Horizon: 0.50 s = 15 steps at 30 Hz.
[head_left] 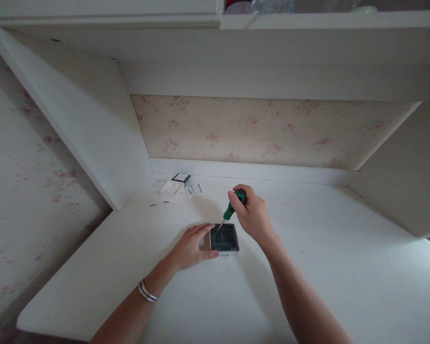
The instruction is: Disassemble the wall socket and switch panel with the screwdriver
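A small square unit [224,238], dark inside with a pale casing and looking like a wall switch or socket, sits on the white desk. My left hand [193,246] holds it from the left, thumb at the near edge and fingers at the far edge. In my right hand [251,212] is a screwdriver [230,210] with a green handle, wrapped by the fingers. Its metal shaft slants down to the left, and the tip meets the upper left part of the dark inside. Exactly what the tip touches is too small to tell.
Behind on the left lie a white square box [171,188], a dark-edged square frame [181,177] and thin clear pieces [195,188]. Two small brown screw-like pieces [153,205] are nearer. A side panel [93,114] and an overhead cabinet [111,13] enclose the desk [326,267].
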Tool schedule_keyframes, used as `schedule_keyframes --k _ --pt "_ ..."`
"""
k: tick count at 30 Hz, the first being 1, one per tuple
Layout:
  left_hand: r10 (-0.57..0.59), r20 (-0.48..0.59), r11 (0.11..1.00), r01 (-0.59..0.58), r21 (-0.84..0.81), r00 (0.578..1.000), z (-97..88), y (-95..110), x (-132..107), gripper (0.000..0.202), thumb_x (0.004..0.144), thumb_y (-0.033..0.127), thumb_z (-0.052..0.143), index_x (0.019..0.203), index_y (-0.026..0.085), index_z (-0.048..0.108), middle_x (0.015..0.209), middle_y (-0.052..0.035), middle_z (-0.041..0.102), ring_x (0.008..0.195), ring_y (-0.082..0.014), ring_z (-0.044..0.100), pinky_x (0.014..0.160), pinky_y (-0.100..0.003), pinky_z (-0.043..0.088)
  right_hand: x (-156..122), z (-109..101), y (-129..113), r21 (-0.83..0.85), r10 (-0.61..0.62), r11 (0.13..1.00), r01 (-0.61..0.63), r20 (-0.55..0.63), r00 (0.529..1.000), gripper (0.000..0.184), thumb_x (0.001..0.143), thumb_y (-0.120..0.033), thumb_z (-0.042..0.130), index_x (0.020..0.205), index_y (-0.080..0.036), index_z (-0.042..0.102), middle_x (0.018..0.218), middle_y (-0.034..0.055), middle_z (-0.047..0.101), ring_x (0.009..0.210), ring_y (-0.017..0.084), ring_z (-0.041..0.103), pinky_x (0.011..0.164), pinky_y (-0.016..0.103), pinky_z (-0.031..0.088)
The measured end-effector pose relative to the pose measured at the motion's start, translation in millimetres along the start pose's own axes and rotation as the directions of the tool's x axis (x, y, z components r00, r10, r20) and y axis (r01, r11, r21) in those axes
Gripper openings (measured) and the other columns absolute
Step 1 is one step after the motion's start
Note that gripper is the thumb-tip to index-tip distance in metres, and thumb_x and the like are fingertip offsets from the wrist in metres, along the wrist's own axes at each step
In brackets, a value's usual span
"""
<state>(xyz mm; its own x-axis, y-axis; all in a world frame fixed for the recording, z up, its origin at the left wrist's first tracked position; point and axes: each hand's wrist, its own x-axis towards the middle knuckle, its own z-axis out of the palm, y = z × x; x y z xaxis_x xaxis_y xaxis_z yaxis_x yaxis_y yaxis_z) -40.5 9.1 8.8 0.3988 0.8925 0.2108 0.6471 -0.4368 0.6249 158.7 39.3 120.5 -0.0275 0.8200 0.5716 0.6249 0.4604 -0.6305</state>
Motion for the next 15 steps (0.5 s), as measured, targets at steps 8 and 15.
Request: schedule_keyframes --k 8,15 --pt "0.017 0.010 1.000 -0.017 0.026 1.000 -1.9 1 1 0.075 0.068 0.055 0.070 0.133 0.026 0.045 0.137 -0.0058 0.049 0.125 -0.0278 0.044 0.107 -0.041 0.032 -4 1 -8 0.053 -0.065 0.997 0.061 0.083 0.994 0.040 0.089 -0.046 0.045 0.122 -0.023 0.048 0.090 0.0046 0.063 0.074 0.017 0.061 0.068 0.028 0.047" --pt "0.010 0.003 1.000 -0.010 0.016 1.000 -0.6 2 2 0.073 0.067 0.052 0.072 0.130 0.025 0.047 0.137 -0.0073 0.049 0.123 -0.0302 0.045 0.106 -0.044 0.032 -13 14 -18 0.145 -0.250 0.962 0.233 0.119 0.961 0.049 0.088 -0.037 0.050 0.136 -0.030 0.040 0.115 0.0083 0.051 0.078 0.014 0.060 0.067 0.029 0.055"
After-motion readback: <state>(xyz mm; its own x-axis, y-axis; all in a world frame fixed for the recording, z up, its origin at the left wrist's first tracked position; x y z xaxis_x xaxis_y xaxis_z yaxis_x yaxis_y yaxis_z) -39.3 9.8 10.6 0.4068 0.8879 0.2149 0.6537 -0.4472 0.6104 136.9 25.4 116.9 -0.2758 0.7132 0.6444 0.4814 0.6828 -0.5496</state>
